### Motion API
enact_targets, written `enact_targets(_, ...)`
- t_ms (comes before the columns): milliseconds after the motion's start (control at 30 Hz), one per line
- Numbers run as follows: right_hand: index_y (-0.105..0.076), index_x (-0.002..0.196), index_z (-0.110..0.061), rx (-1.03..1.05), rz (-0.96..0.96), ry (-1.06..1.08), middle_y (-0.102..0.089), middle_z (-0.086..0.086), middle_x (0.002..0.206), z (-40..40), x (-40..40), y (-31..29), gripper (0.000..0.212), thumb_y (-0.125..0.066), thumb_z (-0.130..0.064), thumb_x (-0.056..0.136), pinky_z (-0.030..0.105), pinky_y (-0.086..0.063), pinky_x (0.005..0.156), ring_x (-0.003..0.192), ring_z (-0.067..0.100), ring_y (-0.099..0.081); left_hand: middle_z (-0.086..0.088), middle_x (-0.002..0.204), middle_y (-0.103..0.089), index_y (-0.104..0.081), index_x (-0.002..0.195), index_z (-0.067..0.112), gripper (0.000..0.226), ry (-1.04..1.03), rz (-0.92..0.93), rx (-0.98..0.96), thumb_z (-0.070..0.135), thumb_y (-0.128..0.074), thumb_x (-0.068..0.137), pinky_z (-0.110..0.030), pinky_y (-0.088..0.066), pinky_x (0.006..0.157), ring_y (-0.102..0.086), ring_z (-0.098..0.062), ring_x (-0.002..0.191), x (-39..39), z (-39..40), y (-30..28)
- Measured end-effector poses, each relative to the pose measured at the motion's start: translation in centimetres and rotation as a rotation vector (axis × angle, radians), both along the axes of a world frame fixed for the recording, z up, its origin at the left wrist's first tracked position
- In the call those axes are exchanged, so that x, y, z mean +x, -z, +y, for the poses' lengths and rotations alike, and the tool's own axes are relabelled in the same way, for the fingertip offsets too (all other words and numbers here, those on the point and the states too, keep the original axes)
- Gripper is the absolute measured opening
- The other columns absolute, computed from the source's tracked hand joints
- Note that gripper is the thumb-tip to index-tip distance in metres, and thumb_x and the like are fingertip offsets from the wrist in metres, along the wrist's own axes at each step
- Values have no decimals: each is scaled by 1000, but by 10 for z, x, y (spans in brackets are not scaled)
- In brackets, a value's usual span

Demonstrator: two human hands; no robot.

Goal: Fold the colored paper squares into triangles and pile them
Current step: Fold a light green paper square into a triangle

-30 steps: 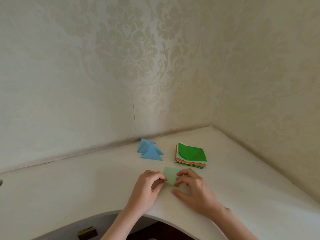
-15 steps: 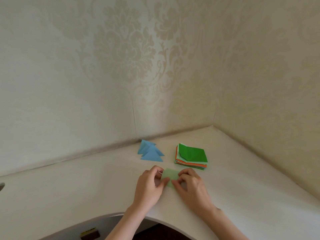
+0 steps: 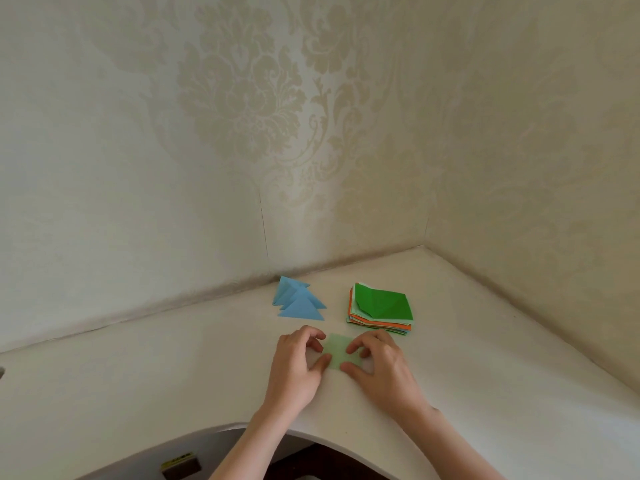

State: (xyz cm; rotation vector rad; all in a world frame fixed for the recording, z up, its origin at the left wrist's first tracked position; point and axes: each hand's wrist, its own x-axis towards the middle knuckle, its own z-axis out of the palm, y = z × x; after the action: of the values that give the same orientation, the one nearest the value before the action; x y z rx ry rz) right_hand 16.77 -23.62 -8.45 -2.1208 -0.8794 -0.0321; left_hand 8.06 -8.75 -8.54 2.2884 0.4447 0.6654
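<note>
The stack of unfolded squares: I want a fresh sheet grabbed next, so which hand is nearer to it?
Right. The right hand lies just in front of the stack of unfolded squares; the left hand sits farther left, nearer the blue triangles.

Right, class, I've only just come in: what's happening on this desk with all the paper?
A person is working a pale green paper sheet on the white desk, with the left hand and the right hand holding it at either side, fingers curled onto its edges. It does not look like a finished triangle yet. Behind it lie a few blue folded triangles, overlapping, and to their right a stack of unfolded colored squares with a dark green one on top.
</note>
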Motion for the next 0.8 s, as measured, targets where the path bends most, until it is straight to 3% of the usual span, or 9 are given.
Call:
enact_targets(233,-64,104,-20,-61,37,-25,-53,-8,102,-4,6,-7,35,-80,-23,73,2,-36,72,79,4,-54,18,87,-58,-70,84,30,15,42,44,31,15,-69,85,-8,-34,77,-46,-3,92,0,3,-5)
enact_targets(367,-65,108,-21,-112,39,-50,-51,-10,88,-8,8,-18,32,-70,-15,77,5,-35,70,77,3,-50,10,93,-54,-72,92,26,23,62,81,242,9,-56,91,-16,-38,82,-45,-12,95,1,4,-10)
enact_targets(433,-65,111,-21,-142,70,-55,-52,-10,86,-11,8,-22,35,-62,-10,78,4,-36,70,78,3,-50,7,99,-53,-71,99,24,24,65,88,371,14,-50,94,-26,-41,86,-43,-15,96,-1,3,-15)
enact_targets(600,-70,104,-21,-134,57,-52,-61,-4,92,-9,1,-21,33,-61,-5,77,4,-37,68,75,3,-52,8,118,-48,-61,121,22,42,102,253,470,42,-33,95,-28,-33,97,-35,-15,108,-7,-11,-26)
enact_targets(700,-73,92,-23,-87,25,-58,-61,-8,85,-4,-4,-21,25,-68,-6,74,6,-38,65,70,4,-53,14,122,-45,-57,123,29,54,149,277,513,60,-34,85,-28,-29,96,-35,-12,113,-14,-11,-21)
enact_targets(800,-74,84,-26,-39,-1,-65,-61,-8,81,0,-6,-19,21,-69,-7,75,8,-37,63,70,1,-52,20,118,-53,-60,114,30,41,139,181,506,54,-42,86,-26,-29,89,-42,-10,112,-17,-4,-15)
